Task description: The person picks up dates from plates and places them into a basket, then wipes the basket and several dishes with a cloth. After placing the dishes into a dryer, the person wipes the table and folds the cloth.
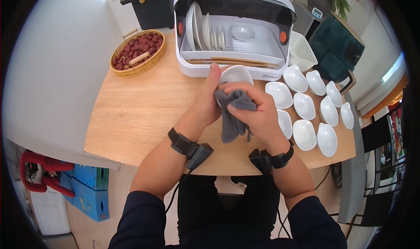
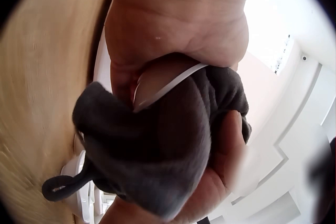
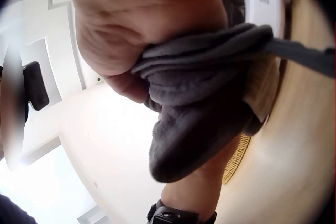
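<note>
My left hand [image 1: 206, 101] grips a white bowl [image 1: 236, 74] by its left side, thumb up along the rim, in front of the dish cabinet. A grey cloth [image 1: 233, 120] is bunched in my right hand [image 1: 261, 113], pressed against the near side of the bowl. Part of the cloth hangs down over the tabletop, and a loop on it shows in the left wrist view. In that view the cloth [image 2: 152, 150] covers much of the bowl, leaving a strip of rim visible. The right wrist view shows the cloth [image 3: 199, 92] folded under my right palm.
An open white dish cabinet [image 1: 232, 67] holds upright plates, a small bowl and chopsticks. Several white bowls [image 1: 304, 105] stand on the wooden table [image 1: 127, 117] at right. A basket of dark red fruit [image 1: 142, 52] sits back left; a white perforated basket [image 1: 302, 52] stands behind the bowls.
</note>
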`<control>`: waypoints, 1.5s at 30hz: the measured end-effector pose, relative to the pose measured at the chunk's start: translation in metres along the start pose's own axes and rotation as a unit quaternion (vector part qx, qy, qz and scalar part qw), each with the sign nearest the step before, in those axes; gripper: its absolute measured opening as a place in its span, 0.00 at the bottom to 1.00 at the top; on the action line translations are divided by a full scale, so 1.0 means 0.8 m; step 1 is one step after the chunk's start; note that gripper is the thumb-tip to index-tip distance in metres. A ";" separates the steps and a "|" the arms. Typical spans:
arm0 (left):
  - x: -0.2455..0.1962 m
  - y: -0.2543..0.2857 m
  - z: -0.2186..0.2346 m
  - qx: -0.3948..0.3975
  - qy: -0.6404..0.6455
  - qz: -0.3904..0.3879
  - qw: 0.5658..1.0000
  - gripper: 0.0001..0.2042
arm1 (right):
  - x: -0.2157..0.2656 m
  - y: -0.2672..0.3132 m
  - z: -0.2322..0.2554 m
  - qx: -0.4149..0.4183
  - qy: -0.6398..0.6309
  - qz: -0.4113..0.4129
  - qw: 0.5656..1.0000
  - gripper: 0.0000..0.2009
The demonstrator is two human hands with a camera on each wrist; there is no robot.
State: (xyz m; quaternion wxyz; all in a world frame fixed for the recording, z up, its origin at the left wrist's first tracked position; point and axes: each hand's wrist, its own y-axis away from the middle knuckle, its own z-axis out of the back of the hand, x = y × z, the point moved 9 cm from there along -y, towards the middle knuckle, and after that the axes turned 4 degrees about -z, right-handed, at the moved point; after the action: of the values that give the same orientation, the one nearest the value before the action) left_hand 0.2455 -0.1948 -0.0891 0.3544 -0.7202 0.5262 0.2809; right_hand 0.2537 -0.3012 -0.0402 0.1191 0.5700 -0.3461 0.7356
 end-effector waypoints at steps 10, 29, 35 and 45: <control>-0.048 -0.007 0.029 -0.047 0.102 -0.115 0.987 0.29 | -0.018 0.005 0.004 -0.016 0.074 -0.157 0.985 0.14; -0.043 -0.010 0.011 0.031 0.132 -0.129 0.982 0.31 | -0.081 -0.010 0.037 -0.102 -0.207 -0.285 0.930 0.13; -0.026 -0.019 0.056 -0.037 0.108 -0.069 0.991 0.24 | -0.041 -0.111 0.161 -0.154 -0.035 -0.306 0.939 0.15; -0.009 -0.021 0.065 -0.048 0.112 -0.013 0.992 0.18 | -0.108 -0.247 0.242 -0.153 0.123 -0.356 0.914 0.10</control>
State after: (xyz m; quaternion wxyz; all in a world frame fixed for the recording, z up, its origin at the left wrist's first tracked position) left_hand 0.2579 -0.1459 -0.1107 0.2623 -0.7700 0.5390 0.2185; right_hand 0.5405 -0.2619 -0.0248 0.5004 0.5351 -0.2116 0.6469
